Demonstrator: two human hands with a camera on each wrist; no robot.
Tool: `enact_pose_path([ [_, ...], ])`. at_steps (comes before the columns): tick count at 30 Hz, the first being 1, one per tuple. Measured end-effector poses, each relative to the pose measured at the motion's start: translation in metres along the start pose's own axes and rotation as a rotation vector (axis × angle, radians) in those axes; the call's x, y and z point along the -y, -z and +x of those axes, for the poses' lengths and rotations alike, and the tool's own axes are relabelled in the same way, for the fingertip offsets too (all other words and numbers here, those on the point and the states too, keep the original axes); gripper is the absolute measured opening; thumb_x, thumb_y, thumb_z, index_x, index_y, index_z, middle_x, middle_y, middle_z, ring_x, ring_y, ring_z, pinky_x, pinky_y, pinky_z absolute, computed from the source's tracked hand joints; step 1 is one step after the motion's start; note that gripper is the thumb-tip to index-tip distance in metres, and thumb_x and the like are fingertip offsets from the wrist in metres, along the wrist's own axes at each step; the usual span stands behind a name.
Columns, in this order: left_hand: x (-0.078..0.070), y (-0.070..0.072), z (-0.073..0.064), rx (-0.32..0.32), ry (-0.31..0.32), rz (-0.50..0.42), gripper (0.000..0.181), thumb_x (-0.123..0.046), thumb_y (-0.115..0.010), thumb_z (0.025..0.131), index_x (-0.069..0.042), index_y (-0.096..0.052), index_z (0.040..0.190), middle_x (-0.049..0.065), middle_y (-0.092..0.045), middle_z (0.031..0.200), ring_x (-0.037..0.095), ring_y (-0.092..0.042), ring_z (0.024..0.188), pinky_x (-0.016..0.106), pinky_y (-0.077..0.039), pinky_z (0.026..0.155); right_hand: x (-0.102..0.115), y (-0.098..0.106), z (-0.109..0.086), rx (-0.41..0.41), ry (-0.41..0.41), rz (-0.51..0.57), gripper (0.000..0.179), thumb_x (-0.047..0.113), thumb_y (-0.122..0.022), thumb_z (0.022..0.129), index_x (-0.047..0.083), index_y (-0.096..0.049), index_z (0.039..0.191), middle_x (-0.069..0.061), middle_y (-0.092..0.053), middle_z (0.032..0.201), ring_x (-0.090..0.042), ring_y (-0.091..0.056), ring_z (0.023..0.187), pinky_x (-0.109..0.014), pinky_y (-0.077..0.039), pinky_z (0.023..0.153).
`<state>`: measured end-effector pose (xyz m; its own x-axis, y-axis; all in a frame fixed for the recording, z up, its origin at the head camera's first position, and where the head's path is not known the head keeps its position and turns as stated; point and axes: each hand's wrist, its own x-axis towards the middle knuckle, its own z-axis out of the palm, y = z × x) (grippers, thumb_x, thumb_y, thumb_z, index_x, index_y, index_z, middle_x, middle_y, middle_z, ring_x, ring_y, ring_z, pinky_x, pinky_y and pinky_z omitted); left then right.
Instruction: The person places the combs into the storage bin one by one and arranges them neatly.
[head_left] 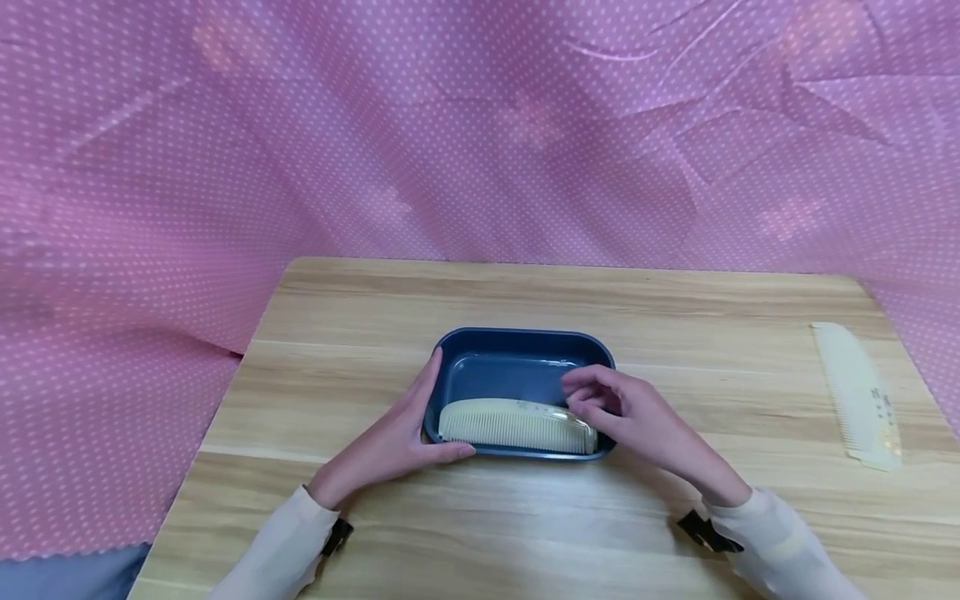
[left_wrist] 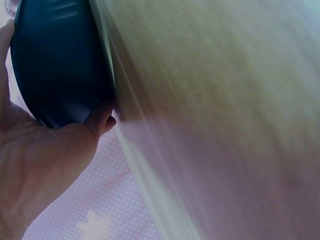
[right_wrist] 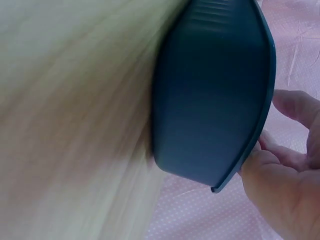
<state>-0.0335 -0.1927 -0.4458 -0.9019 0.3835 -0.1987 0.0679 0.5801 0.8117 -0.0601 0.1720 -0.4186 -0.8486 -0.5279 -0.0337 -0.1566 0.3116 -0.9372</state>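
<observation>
In the head view, a dark blue rectangular box (head_left: pixel 517 333) stands on the wooden table. A pale cream comb (head_left: pixel 510 425) lies along its near wall, teeth toward the near side, with a glossy clear patch at its right end. My left hand (head_left: pixel 405 425) grips the box's left end, thumb along the near side and fingers at the left wall. Over the right rim reaches my right hand (head_left: pixel 630 412), its fingers loosely bent above the comb's right end, with nothing visible between them. The right wrist view shows this hand (right_wrist: pixel 287 165) beside the rim; the comb is hidden there.
A second pale comb (head_left: pixel 858 396) with a printed pattern lies at the table's right side. Pink dotted cloth (head_left: pixel 480 133) hangs behind the wooden table (head_left: pixel 360 308) and along its sides.
</observation>
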Motion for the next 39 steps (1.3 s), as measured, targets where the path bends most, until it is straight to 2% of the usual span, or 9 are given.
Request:
enact_pose_path([
  [4,0.001,0.0,0.0,0.002,-0.004,0.003,0.135,-0.062,-0.088,0.088,-0.04,0.014,0.173,-0.011,0.007,0.181,0.02,-0.005,0.165,0.059,-0.023,0.127,-0.003,0.004,-0.008,-0.055,-0.009,0.041,0.031,0.007,-0.069,0.108,-0.003,-0.067,0.137,-0.016,-0.076,0.122,-0.029,-0.072,0.11,-0.026,-0.059,0.094],
  [8,0.0,0.0,0.0,0.004,0.009,0.0,0.135,-0.061,-0.088,0.088,-0.041,0.015,0.172,-0.011,0.007,0.181,0.021,-0.005,0.165,0.059,-0.023,0.127,-0.005,0.009,-0.012,-0.119,0.006,0.094,0.028,0.003,-0.065,0.109,-0.008,-0.065,0.135,-0.023,-0.074,0.119,-0.034,-0.075,0.105,-0.03,-0.062,0.09],
  [12,0.0,0.0,-0.001,0.005,0.025,-0.002,0.134,-0.06,-0.088,0.088,-0.042,0.015,0.172,-0.01,0.008,0.181,0.022,-0.004,0.166,0.06,-0.023,0.127,-0.005,0.016,-0.017,-0.178,0.0,0.135,0.028,0.004,-0.061,0.112,-0.01,-0.064,0.136,-0.029,-0.072,0.12,-0.03,-0.075,0.105,-0.033,-0.063,0.089],
  [15,0.0,0.0,0.0,0.005,0.017,0.0,0.134,-0.06,-0.088,0.088,-0.041,0.015,0.172,-0.01,0.008,0.181,0.021,-0.004,0.165,0.059,-0.022,0.127,-0.007,0.025,-0.023,-0.219,-0.011,0.102,0.029,0.006,-0.06,0.113,-0.009,-0.064,0.137,-0.026,-0.073,0.121,-0.024,-0.075,0.106,-0.031,-0.062,0.091],
  [20,0.0,0.0,0.0,0.007,0.008,0.001,0.134,-0.06,-0.088,0.088,-0.041,0.015,0.172,-0.011,0.007,0.18,0.019,-0.004,0.165,0.059,-0.022,0.127,-0.012,0.04,-0.034,-0.278,-0.013,0.033,0.03,0.006,-0.061,0.113,-0.008,-0.063,0.139,-0.022,-0.073,0.121,-0.022,-0.074,0.105,-0.025,-0.059,0.094],
  [26,-0.001,0.0,-0.001,0.005,0.02,0.009,0.133,-0.061,-0.087,0.089,-0.043,0.015,0.172,-0.012,0.008,0.18,0.02,-0.004,0.165,0.06,-0.023,0.127,-0.019,0.055,-0.044,-0.349,-0.018,-0.007,0.029,0.006,-0.062,0.112,0.0,-0.065,0.141,-0.009,-0.075,0.117,-0.016,-0.073,0.102,-0.021,-0.059,0.089],
  [35,0.002,-0.001,0.001,0.0,-0.006,0.015,0.133,-0.064,-0.086,0.088,-0.042,0.015,0.172,-0.013,0.008,0.18,0.017,-0.004,0.165,0.057,-0.022,0.128,-0.032,0.076,-0.059,-0.481,-0.037,0.037,0.033,0.003,-0.062,0.111,0.011,-0.065,0.143,0.002,-0.074,0.118,-0.01,-0.073,0.103,-0.018,-0.058,0.087],
  [39,0.002,-0.001,0.001,-0.005,-0.019,0.02,0.134,-0.063,-0.087,0.088,-0.04,0.015,0.173,-0.013,0.008,0.18,0.016,-0.004,0.165,0.055,-0.021,0.128,-0.035,0.085,-0.066,-0.551,-0.043,0.115,0.032,0.004,-0.065,0.11,0.011,-0.067,0.141,0.002,-0.076,0.115,-0.009,-0.074,0.1,-0.018,-0.059,0.086],
])
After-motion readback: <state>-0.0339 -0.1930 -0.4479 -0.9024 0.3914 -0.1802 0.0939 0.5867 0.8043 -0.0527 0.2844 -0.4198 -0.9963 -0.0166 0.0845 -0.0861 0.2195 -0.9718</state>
